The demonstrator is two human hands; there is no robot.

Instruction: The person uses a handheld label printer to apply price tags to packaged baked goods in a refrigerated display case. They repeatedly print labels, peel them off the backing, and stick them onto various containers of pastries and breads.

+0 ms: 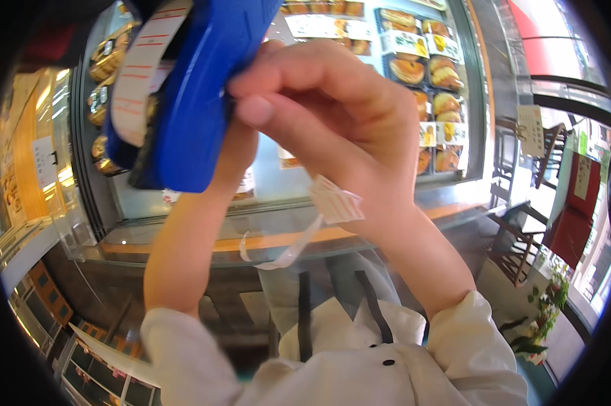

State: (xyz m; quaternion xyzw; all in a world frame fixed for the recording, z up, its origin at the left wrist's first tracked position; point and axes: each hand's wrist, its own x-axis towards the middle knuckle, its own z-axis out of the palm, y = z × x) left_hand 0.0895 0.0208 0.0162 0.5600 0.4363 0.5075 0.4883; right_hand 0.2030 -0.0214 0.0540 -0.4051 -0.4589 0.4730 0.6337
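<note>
A blue plastic handheld label gun (194, 116) fills the upper left, close to the camera, with a curved strip of white labels with red lines (135, 81) along its left side. My left hand (242, 144) grips it from behind and is mostly hidden by it. From the right, my right hand (336, 106) pinches the gun's right edge between thumb and fingertips; what exactly lies between them is too small to tell. A crumpled bunch of red-lined labels (338, 200) is against my right wrist, and a pale narrow strip (285, 259) curls below it.
Beneath my hands is a glass display case with a wooden edge (412, 218). Packed buns in dark trays (407, 71) fill its right side; wrapped goods (102, 101) line the left. Wooden chairs (513, 248), a red panel (577, 208) and a leafy plant (549, 304) stand at the right.
</note>
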